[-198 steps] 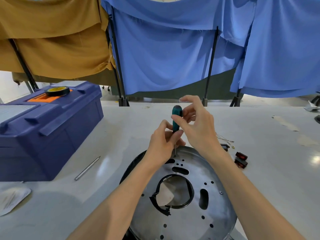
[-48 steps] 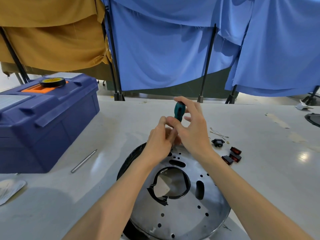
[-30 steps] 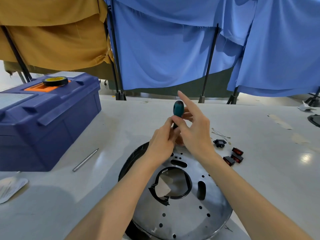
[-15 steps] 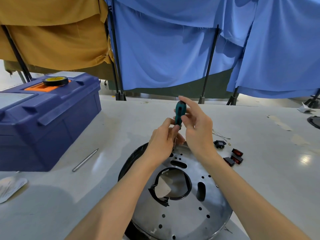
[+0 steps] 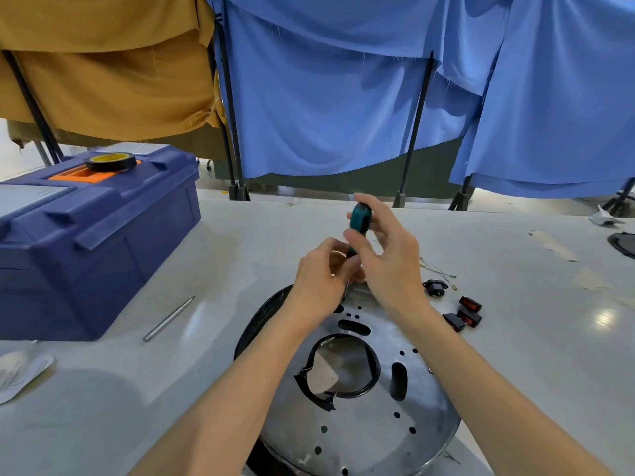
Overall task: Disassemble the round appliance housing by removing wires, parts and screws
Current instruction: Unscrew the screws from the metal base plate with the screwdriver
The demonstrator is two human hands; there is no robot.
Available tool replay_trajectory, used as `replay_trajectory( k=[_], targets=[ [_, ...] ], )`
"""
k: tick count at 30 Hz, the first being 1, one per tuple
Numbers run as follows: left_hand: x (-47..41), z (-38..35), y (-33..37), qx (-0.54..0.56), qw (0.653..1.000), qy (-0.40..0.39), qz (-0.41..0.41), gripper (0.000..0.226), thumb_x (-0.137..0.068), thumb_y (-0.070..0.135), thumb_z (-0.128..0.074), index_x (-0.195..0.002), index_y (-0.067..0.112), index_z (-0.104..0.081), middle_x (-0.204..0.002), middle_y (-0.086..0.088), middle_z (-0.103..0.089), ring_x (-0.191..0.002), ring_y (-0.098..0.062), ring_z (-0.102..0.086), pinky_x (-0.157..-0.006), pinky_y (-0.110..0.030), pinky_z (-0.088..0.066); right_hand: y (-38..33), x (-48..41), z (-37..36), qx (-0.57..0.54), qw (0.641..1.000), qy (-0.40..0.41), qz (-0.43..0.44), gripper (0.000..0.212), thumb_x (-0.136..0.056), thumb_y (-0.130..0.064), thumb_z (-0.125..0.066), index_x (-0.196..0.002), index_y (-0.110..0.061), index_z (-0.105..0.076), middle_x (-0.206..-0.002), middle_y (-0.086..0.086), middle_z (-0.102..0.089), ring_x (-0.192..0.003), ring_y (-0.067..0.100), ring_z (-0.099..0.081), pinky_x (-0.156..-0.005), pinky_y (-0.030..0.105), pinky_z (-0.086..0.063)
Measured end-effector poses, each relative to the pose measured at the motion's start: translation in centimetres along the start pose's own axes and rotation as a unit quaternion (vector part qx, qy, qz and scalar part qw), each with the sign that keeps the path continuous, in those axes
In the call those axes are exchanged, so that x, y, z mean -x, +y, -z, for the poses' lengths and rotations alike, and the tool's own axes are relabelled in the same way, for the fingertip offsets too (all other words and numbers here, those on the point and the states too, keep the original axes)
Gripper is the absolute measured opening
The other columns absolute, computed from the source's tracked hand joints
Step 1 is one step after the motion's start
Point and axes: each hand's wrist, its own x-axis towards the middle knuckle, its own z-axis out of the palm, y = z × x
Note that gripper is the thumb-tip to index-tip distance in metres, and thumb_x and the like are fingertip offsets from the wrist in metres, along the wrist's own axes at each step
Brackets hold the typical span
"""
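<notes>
Nothing here can be read for you. The tape roll (image 5: 110, 161) on the blue toolbox (image 5: 103, 235) has a yellow inner ring with dark marks, too small and blurred to make out. The pale panel (image 5: 31, 197) on the toolbox lid shows only a grey sheen, no letters you can pick out. The white packet (image 5: 20, 372) at the left table edge carries faint grey lines, print or creases, cannot tell. The green screwdriver (image 5: 360, 218) handle is too blurred for any brand. The red switches (image 5: 469, 312) show no marking at this size.
</notes>
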Motion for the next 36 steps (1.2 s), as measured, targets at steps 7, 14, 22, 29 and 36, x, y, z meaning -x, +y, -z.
replay_trajectory(
  k=[7,14,22,29,36],
  targets=[
    [0.25,0.19,0.86,0.024,0.999,-0.038,-0.004,0.023,-0.101,0.014,-0.043,-0.12,0.014,-0.056,-0.095,-0.009,-0.071,-0.087,-0.026,-0.069,-0.084,-0.047,-0.055,0.07,-0.09,-0.13,0.028,0.999,0.023,0.003,0.059,-0.087,-0.008,-0.067,-0.139,-0.03,-0.049,-0.098,-0.004,-0.066,-0.09,0.003,-0.061,-0.087,0.013,-0.048],
    [0.2,0.23,0.42,0.024,1.0,-0.013,0.013,0.009,-0.098,0.014,-0.051,-0.105,0.012,-0.055,-0.073,0.001,-0.071,-0.067,-0.011,-0.07,-0.068,-0.036,-0.059,0.14,0.03,-0.04,0.008,1.0,-0.003,-0.005,0.046,-0.087,-0.014,-0.068,-0.129,-0.024,-0.055,-0.115,-0.001,-0.058,-0.104,0.015,-0.058,-0.095,0.032,-0.05],
    [0.25,0.15,0.82,0.048,0.998,-0.041,0.021,0.021,-0.103,0.017,-0.039,-0.108,0.012,-0.059,-0.088,-0.012,-0.071,-0.081,-0.034,-0.07,-0.077,-0.058,-0.054,0.1,-0.01,0.05,-0.019,1.0,0.013,-0.019,0.058,-0.087,-0.003,-0.065,-0.135,-0.03,-0.048,-0.092,-0.001,-0.069,-0.089,0.012,-0.065,-0.088,0.032,-0.054],
    [0.18,0.28,0.18,0.011,1.0,-0.024,0.008,0.014,-0.094,0.018,-0.058,-0.106,0.016,-0.051,-0.07,0.0,-0.07,-0.063,-0.01,-0.068,-0.066,-0.036,-0.057,0.17,-0.05,-0.12,0.008,1.0,0.017,-0.008,0.053,-0.083,-0.021,-0.073,-0.133,-0.027,-0.055,-0.109,-0.004,-0.054,-0.096,0.009,-0.056,-0.089,0.021,-0.048],
    [0.07,0.16,0.3,0.037,0.998,-0.046,0.009,0.022,-0.103,0.018,-0.038,-0.108,0.012,-0.058,-0.087,-0.011,-0.072,-0.081,-0.028,-0.071,-0.08,-0.054,-0.055,0.2,0.07,0.21,-0.025,1.0,-0.003,-0.011,0.052,-0.091,0.001,-0.057,-0.135,-0.026,-0.051,-0.108,0.002,-0.068,-0.101,0.01,-0.065,-0.092,0.024,-0.051]
  ],
)
